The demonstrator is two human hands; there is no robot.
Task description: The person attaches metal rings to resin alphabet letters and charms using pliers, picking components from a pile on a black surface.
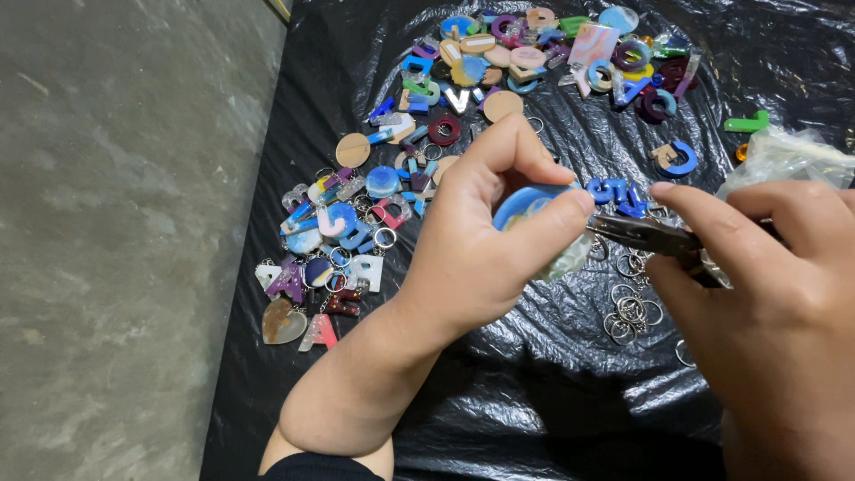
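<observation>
Left hand (485,240): clenched on a round blue and clear charm (534,207), pinched between thumb and fingertips, held above the black plastic sheet (499,401).
Right hand (766,294): gripping small metal pliers (646,233), tips touching the charm's right edge.
For clean work, probably best: charm kept steady, plier tips closed squarely at the edge, no twisting.
Just below the pliers: loose pile of silver rings (631,310).
Left of the left hand: heap of finished letter charms with rings (334,245), heart piece (282,322) nearest.
Beyond both hands: second heap of coloured letters and discs (543,58).
Above the right hand: crumpled clear bag (784,153), no label visible.
</observation>
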